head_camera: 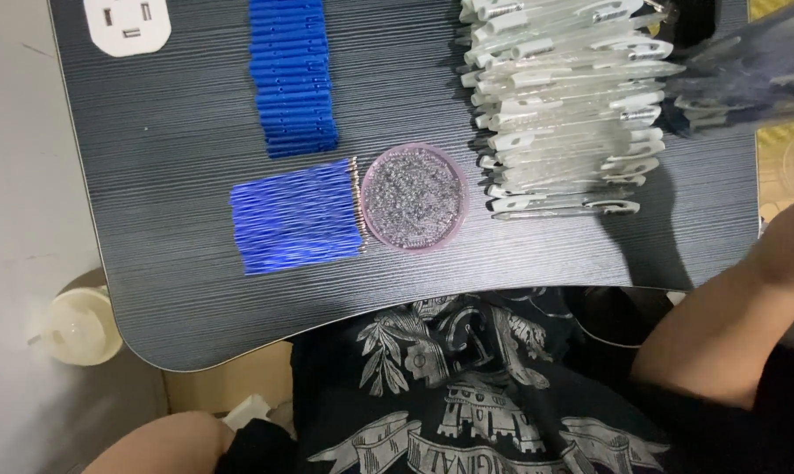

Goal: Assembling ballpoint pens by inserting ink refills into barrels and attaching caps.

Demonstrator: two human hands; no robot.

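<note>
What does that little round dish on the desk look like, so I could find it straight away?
Start with the dark striped desk and look near its front edge, about the middle. The round pink dish sits between a bundle of blue sticks with metal tips on one side and a heap of clear pen barrels on the other. It is the only round thing on the desk, filled with tiny shiny grey bits.

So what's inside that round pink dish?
The pink dish is filled with tiny shiny silvery bits, heaped across its whole floor. They are too small to identify, and they hide the bottom of the dish.
</note>
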